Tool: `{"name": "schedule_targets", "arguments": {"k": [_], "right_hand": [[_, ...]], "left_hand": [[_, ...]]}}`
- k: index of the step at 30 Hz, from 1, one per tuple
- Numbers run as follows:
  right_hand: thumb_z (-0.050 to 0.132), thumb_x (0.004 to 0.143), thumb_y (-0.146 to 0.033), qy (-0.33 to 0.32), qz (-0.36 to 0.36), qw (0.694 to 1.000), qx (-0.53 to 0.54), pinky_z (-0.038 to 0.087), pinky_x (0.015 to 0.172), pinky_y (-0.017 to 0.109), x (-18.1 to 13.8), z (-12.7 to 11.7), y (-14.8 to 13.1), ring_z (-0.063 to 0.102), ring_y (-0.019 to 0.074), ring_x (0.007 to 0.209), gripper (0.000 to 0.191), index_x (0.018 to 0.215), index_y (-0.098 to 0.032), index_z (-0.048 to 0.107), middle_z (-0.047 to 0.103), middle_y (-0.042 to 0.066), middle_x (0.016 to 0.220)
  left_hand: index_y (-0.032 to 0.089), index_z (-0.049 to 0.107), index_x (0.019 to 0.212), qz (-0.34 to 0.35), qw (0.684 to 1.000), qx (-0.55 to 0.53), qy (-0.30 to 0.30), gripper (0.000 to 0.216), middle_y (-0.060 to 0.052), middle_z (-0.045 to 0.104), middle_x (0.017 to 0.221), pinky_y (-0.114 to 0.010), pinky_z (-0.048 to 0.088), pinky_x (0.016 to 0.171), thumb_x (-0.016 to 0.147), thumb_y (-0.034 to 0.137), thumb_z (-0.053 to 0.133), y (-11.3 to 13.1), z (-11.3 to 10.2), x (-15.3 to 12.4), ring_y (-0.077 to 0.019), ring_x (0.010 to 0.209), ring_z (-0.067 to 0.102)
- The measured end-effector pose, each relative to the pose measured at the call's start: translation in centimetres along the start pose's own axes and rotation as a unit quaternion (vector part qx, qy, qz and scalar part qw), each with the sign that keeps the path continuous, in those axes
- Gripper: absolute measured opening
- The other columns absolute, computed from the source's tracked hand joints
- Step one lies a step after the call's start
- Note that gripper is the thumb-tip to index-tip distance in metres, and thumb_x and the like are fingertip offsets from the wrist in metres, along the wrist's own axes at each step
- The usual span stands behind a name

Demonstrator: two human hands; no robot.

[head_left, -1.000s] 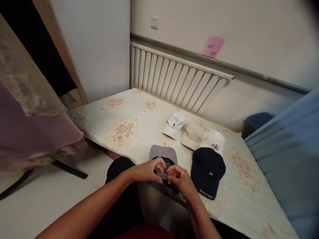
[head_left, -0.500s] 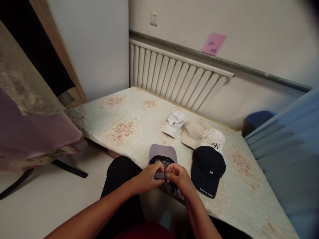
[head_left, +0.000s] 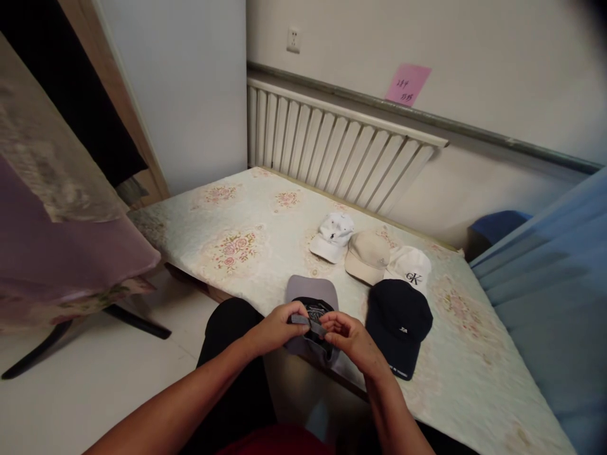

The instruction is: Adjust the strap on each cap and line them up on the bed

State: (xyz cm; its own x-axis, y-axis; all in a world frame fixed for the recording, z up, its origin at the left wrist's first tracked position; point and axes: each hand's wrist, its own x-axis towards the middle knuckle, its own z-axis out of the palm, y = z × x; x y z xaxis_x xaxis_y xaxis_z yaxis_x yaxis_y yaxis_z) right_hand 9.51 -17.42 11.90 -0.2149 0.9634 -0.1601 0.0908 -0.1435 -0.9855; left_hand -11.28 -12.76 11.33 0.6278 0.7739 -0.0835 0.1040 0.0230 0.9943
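Note:
A grey baseball cap (head_left: pixel 312 287) lies at the near edge of the bed-like surface, its brim pointing away from me and its dark inside showing. Across its back opening runs a grey strap (head_left: pixel 308 323). My left hand (head_left: pixel 283 322) pinches the strap's left part between thumb and fingers. On the other side, my right hand (head_left: pixel 348 335) pinches the strap's right end, with its remaining fingers curled. A dark navy cap (head_left: pixel 398 325) with a small white mark rests just right of my right hand.
Behind them sit a white cap (head_left: pixel 332 237), a beige cap (head_left: pixel 367 256) and a white cap with black letters (head_left: pixel 408 265). A floral cover (head_left: pixel 270 234) spreads beneath. A radiator (head_left: pixel 327 142) lines the wall; a blue curtain (head_left: pixel 564 284) hangs right, draped cloth (head_left: pixel 71 240) left.
My hands have moved slightly apart, and more of the strap now shows stretched between them. The cap's dark inside is more visible. The other caps have stayed in place.

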Motion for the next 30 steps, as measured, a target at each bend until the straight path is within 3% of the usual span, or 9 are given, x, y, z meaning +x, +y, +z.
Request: {"name": "schedule_targets", "arguments": {"k": [4, 10, 14, 18, 30], "right_hand": [[0.066, 0.067, -0.015, 0.006, 0.023, 0.998, -0.064, 0.037, 0.062, 0.026, -0.7, -1.2, 0.8, 0.054, 0.012, 0.063, 0.025, 0.091, -0.019, 0.063, 0.062, -0.005, 0.066], [0.061, 0.067, -0.013, 0.006, 0.024, 0.999, -0.044, 0.036, 0.061, 0.027, -0.8, -1.5, 1.2, 0.055, 0.0131, 0.06, 0.019, 0.084, -0.019, 0.06, 0.066, -0.003, 0.063], [0.061, 0.067, -0.012, -0.004, 0.014, 0.999, -0.031, 0.037, 0.061, 0.026, -0.7, -1.5, 1.1, 0.056, 0.013, 0.06, 0.018, 0.083, -0.019, 0.06, 0.065, -0.003, 0.062], [0.065, 0.067, -0.015, -0.009, 0.01, 1.0, -0.01, 0.036, 0.06, 0.025, -0.4, -2.0, 1.3, 0.054, 0.0114, 0.06, 0.018, 0.084, -0.019, 0.063, 0.063, -0.004, 0.063], [0.071, 0.072, -0.034, 0.001, -0.003, 0.993, 0.12, 0.036, 0.061, 0.024, 0.0, -3.9, 2.7, 0.053, 0.0113, 0.06, 0.023, 0.087, -0.017, 0.065, 0.062, -0.002, 0.064]], "left_hand": [[0.016, 0.055, 0.087, -0.018, 0.999, -0.026, -0.039, 0.02, 0.005, 0.048, 0.07, -0.021, 0.03, 0.059, 0.072, 0.027, 0.063, -0.3, -0.7, 0.2, -0.0098, 0.064, 0.042], [0.019, 0.056, 0.111, -0.005, 0.986, -0.03, -0.166, 0.042, 0.002, 0.055, 0.082, -0.022, 0.034, 0.064, 0.072, 0.032, 0.067, 1.0, -1.6, -0.1, -0.012, 0.074, 0.049], [0.017, 0.062, 0.1, -0.018, 0.989, 0.042, -0.137, 0.026, 0.0, 0.062, 0.084, -0.023, 0.036, 0.067, 0.081, 0.033, 0.054, 1.5, -1.5, -0.2, -0.0127, 0.075, 0.052], [0.016, 0.062, 0.082, -0.059, 0.993, 0.033, -0.092, 0.014, 0.003, 0.061, 0.069, -0.021, 0.033, 0.06, 0.074, 0.027, 0.058, 0.4, -1.2, 0.3, -0.0098, 0.062, 0.049], [0.016, 0.062, 0.079, -0.108, 0.983, -0.079, -0.127, 0.024, 0.002, 0.064, 0.066, -0.022, 0.035, 0.063, 0.065, 0.034, 0.069, 0.1, -1.5, 2.4, -0.0102, 0.06, 0.052]]}}
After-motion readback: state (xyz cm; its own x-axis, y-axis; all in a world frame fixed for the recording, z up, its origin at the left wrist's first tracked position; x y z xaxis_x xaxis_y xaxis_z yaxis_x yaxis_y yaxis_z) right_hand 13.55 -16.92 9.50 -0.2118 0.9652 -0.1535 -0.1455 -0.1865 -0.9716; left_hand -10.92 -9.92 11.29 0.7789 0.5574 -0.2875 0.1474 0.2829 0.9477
